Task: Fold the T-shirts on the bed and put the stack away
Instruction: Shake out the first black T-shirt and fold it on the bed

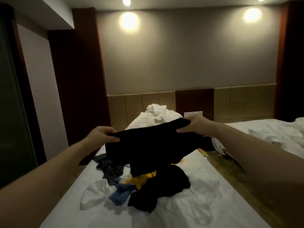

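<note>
Bed (189,203): heaped unfolded shirts (141,181).
Hands: left (102,134), right (192,123) each pinch black shirt (148,145) aloft.
Risk: hanging hem may snag the heap.

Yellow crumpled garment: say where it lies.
Head view, centre: yellow crumpled garment lies on the white bed, between a blue crumpled garment leftward and a black crumpled garment rightward.

I see the bed (189,203) bearing a loose heap: black garment (164,186), yellow garment (141,180), blue garment (120,194), grey garment (108,167), white garment (93,195); crumpled bedding (156,114) lies at its far end.
</note>
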